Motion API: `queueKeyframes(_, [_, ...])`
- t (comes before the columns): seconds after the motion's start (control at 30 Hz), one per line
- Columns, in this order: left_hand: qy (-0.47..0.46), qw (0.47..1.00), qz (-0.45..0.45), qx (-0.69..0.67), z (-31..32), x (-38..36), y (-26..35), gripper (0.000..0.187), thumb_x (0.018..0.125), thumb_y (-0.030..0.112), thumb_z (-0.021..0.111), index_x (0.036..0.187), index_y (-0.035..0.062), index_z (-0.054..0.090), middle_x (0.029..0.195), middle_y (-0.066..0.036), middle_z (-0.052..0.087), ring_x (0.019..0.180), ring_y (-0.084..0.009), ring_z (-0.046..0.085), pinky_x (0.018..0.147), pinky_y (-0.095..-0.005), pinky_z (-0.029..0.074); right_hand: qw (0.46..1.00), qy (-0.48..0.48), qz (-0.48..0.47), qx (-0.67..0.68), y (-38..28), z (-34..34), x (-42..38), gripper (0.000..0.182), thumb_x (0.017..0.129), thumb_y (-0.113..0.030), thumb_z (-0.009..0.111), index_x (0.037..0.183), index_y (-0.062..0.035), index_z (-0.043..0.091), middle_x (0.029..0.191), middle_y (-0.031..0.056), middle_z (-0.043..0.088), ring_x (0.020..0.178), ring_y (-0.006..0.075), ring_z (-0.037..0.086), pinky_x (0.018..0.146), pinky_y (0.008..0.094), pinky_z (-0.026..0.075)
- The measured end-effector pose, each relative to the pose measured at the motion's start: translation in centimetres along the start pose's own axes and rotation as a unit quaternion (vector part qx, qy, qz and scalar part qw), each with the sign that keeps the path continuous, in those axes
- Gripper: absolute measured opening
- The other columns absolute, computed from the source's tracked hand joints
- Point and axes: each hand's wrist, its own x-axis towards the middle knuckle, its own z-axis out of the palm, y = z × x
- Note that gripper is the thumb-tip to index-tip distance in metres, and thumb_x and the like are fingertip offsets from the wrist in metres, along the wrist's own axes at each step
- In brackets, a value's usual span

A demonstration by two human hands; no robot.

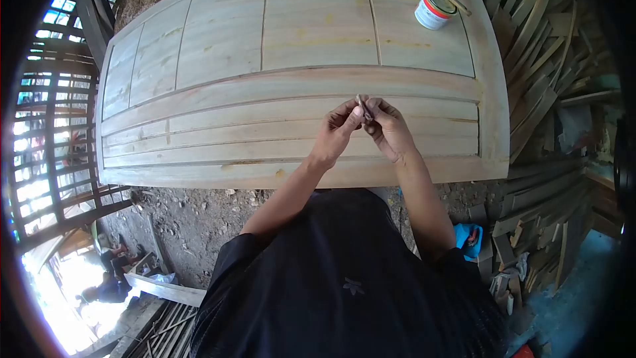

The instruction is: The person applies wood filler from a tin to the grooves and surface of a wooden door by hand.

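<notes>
Both my hands meet above the near part of a large pale wooden panel door. My left hand (343, 126) pinches a small, thin brownish piece (364, 107) between thumb and fingers. From the other side, my right hand (386, 124) has its fingers closed on the same small piece; its exact shape is too small to tell. The wooden door (318, 86) lies flat, with panels on its far side and long slats nearer me. On its far right stands an open-looking tin (432, 14) with a white and red label, a stick lying across its top.
Stacked wood strips (530, 93) lie along the right side. A slatted wall (56, 106) rises at the left. Below it, a person (112, 275) is partly visible near a pale plank (165, 290). A blue bag (468, 238) lies on the ground at the right.
</notes>
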Motion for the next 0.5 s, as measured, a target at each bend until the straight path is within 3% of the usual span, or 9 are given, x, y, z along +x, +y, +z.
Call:
queueKeyframes(0.13, [-0.003, 0.999, 0.028, 0.019, 1.0, 0.3, -1.3, 0.033, 0.106, 0.026, 0.064, 0.13, 0.0034, 0.067, 0.107, 0.0, 0.071, 0.103, -0.0095, 0.062, 0.095, -0.0291, 0.05, 0.996, -0.043, 0.053, 0.057, 0.9, -1.8, 0.0, 0.015, 0.103, -0.025, 0.067, 0.096, -0.0117, 0.068, 0.079, -0.0049, 0.061, 0.072, 0.0052, 0.056, 0.062, 0.0197, 0.046])
queueKeyframes(0.27, [-0.009, 0.999, 0.046, 0.014, 1.4, 0.8, -2.6, 0.03, 0.106, 0.025, 0.064, 0.125, 0.0017, 0.069, 0.107, -0.001, 0.072, 0.098, -0.0089, 0.063, 0.093, -0.0271, 0.05, 0.991, -0.044, 0.066, 0.105, 0.2, -2.3, -0.7, 0.017, 0.103, -0.023, 0.068, 0.092, -0.0107, 0.069, 0.083, -0.0021, 0.065, 0.074, 0.0075, 0.058, 0.068, 0.0231, 0.049])
queueKeyframes(0.33, [0.081, 0.993, 0.085, 0.02, 1.2, 1.1, -3.3, 0.026, 0.106, 0.023, 0.064, 0.122, 0.0027, 0.07, 0.104, 0.0, 0.072, 0.091, -0.0087, 0.064, 0.083, -0.0276, 0.051, 0.997, 0.034, 0.072, 0.025, -0.5, -2.3, -1.7, 0.019, 0.103, -0.025, 0.067, 0.102, -0.0066, 0.072, 0.092, 0.0003, 0.069, 0.081, 0.0094, 0.063, 0.072, 0.0252, 0.051])
queueKeyframes(0.37, [0.087, 0.992, 0.088, 0.027, 0.4, 1.4, -3.0, 0.026, 0.106, 0.023, 0.064, 0.122, 0.0027, 0.07, 0.104, 0.0, 0.072, 0.091, -0.0087, 0.064, 0.083, -0.0276, 0.051, 0.996, 0.025, 0.075, 0.029, -0.5, -2.9, -2.3, 0.019, 0.103, -0.025, 0.067, 0.102, -0.0066, 0.072, 0.092, 0.0003, 0.069, 0.081, 0.0094, 0.063, 0.072, 0.0252, 0.051])
queueKeyframes(0.4, [0.148, 0.976, 0.103, 0.12, -1.3, 2.0, -1.9, 0.023, 0.105, 0.02, 0.065, 0.119, 0.0039, 0.072, 0.101, -0.001, 0.073, 0.088, -0.0099, 0.066, 0.079, -0.0281, 0.052, 0.998, 0.027, 0.043, -0.043, -0.8, -4.1, -2.9, 0.021, 0.103, -0.025, 0.067, 0.107, -0.0047, 0.072, 0.098, 0.0018, 0.071, 0.085, 0.0099, 0.064, 0.074, 0.0259, 0.052])
queueKeyframes(0.43, [0.206, 0.948, 0.112, 0.214, -3.1, 2.5, -0.5, 0.019, 0.104, 0.018, 0.066, 0.116, 0.005, 0.073, 0.099, -0.002, 0.074, 0.085, -0.0111, 0.067, 0.076, -0.0285, 0.053, 0.993, 0.032, 0.011, -0.112, -0.8, -5.5, -3.6, 0.025, 0.104, -0.025, 0.066, 0.113, -0.0029, 0.072, 0.105, 0.0034, 0.072, 0.088, 0.0105, 0.065, 0.075, 0.0267, 0.052])
queueKeyframes(0.47, [0.206, 0.873, 0.13, 0.422, -4.7, 2.9, 1.3, 0.017, 0.101, 0.016, 0.068, 0.113, 0.0062, 0.074, 0.096, -0.005, 0.074, 0.083, -0.0148, 0.069, 0.074, -0.0298, 0.055, 0.988, 0.035, -0.016, -0.147, -0.8, -7.2, -4.3, 0.026, 0.104, -0.024, 0.065, 0.116, -0.0019, 0.071, 0.108, 0.0045, 0.072, 0.089, 0.0104, 0.065, 0.076, 0.0266, 0.052])
queueKeyframes(0.5, [0.192, 0.757, 0.139, 0.609, -6.2, 3.4, 2.8, 0.014, 0.099, 0.014, 0.069, 0.11, 0.0075, 0.076, 0.094, -0.007, 0.074, 0.081, -0.0185, 0.071, 0.072, -0.0312, 0.056, 0.981, 0.042, -0.04, -0.183, -0.7, -9.0, -5.4, 0.027, 0.104, -0.023, 0.065, 0.119, -0.0009, 0.071, 0.112, 0.0056, 0.073, 0.091, 0.0104, 0.065, 0.076, 0.0265, 0.051])
